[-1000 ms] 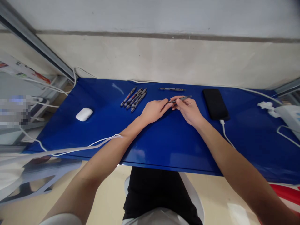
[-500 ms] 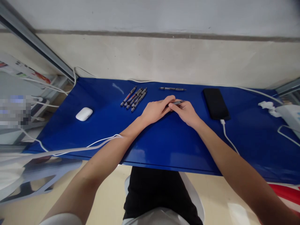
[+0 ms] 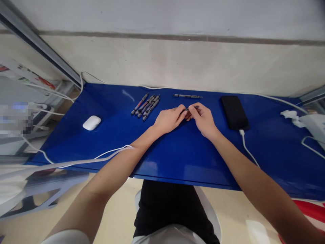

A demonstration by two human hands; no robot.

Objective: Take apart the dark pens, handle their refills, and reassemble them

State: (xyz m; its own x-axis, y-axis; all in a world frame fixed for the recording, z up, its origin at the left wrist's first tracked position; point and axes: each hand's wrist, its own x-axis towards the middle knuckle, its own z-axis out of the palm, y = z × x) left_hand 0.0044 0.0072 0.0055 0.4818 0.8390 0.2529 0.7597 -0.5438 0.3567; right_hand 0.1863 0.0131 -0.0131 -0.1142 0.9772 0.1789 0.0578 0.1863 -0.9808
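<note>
Over the middle of the blue table [image 3: 177, 152], my left hand [image 3: 167, 120] and my right hand [image 3: 203, 118] meet at a dark, slim pen [image 3: 187, 109]. The fingers of my left hand are closed around its left part. My right thumb and fingers pinch the other end, and much of the pen is hidden between them. To the left lies a group of several grey click pens [image 3: 146, 106], slanted side by side. One more grey pen [image 3: 187, 96] lies crosswise just beyond my hands.
A white earbud case [image 3: 91, 123] sits at the left. On the right, a black phone [image 3: 235, 112] has a white charging cable [image 3: 245, 145] plugged in. Another white cable [image 3: 106, 156] crosses my left forearm. A pale wall [image 3: 177, 64] borders the table's far edge.
My right hand has shifted slightly, its thumb moving up and right to pinch the pen's right end. The pen shows less between my hands. The pens on the table stay put.
</note>
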